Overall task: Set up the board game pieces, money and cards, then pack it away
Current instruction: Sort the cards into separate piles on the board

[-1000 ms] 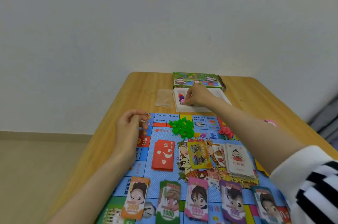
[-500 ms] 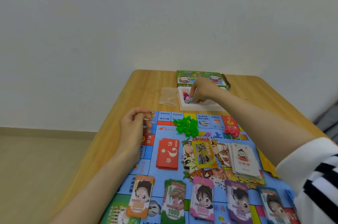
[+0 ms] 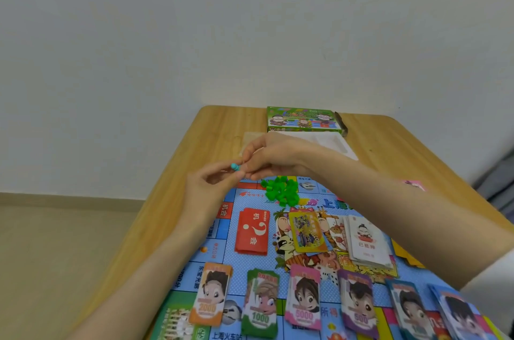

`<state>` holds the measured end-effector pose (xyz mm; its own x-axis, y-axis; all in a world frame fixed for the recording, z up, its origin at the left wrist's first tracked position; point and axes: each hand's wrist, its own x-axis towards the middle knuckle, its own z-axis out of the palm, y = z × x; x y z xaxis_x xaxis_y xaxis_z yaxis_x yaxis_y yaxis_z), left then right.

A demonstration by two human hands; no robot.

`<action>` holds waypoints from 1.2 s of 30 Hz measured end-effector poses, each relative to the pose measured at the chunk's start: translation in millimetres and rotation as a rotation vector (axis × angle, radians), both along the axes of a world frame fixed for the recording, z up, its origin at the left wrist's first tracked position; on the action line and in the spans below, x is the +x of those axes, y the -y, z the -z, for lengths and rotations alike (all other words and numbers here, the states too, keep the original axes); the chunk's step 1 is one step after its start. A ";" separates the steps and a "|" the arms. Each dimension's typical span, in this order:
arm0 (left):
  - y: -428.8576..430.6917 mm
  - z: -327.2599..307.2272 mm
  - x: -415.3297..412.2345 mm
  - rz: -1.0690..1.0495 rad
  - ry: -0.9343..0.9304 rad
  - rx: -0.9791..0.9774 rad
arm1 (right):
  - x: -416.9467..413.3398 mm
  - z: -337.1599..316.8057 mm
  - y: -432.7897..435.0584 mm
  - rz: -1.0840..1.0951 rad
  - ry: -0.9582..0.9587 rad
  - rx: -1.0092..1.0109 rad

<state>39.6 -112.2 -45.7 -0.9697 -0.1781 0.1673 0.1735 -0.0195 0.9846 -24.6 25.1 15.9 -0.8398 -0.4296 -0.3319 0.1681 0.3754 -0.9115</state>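
Both hands meeting just left of frame centre, above the far left corner of the game board (image 3: 239, 264). Left hand (image 3: 211, 189) raised from the lower left, thumb and fingers closed loosely toward the right hand (image 3: 275, 154), which reaches in from the right edge with fingers bunched. A small teal pawn (image 3: 234, 166) pinched between the fingertips where the two hands touch; cannot tell which hand actually bears it.

Board spread over the wooden desk (image 3: 211, 128), filling the lower centre and lower right. Heap of green houses (image 3: 281, 191) near the board's far edge, just below the right wrist. Red card stack (image 3: 252, 231) with a white question mark lying at centre, a yellow card stack (image 3: 307, 232) just to its right, a white card stack (image 3: 367, 242) further right, partly under the forearm. Row of money piles along the bottom: orange 2000 (image 3: 212, 293), green 1000 (image 3: 261, 303), pink 5000 (image 3: 303, 298), purple 500 (image 3: 358, 306), more blurred ones toward the lower right corner.

Green game box (image 3: 303, 118) at the desk's far edge, upper centre, with a white tray (image 3: 333, 143) just in front of it, partly hidden by the right hand
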 end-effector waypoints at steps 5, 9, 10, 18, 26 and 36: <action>4.3 7.1 -9.3 -0.011 0.008 -0.071 | -4.7 5.7 -11.6 0.026 -0.042 0.056; 5.2 18.7 -15.1 0.051 -0.036 -0.389 | -22.3 7.4 -33.8 0.253 -0.235 0.133; 5.6 20.9 -16.8 0.052 -0.038 -0.441 | -27.7 8.9 -40.1 0.328 -0.279 0.148; 8.9 30.0 -26.3 0.035 -0.061 -0.705 | -51.3 39.9 -66.0 0.239 -0.772 0.634; 8.4 31.4 -28.0 0.032 -0.052 -0.756 | -74.4 40.3 -62.4 0.209 -0.819 0.766; 7.5 32.2 -29.1 0.022 -0.062 -0.757 | -85.3 52.6 -53.2 0.177 -0.794 0.952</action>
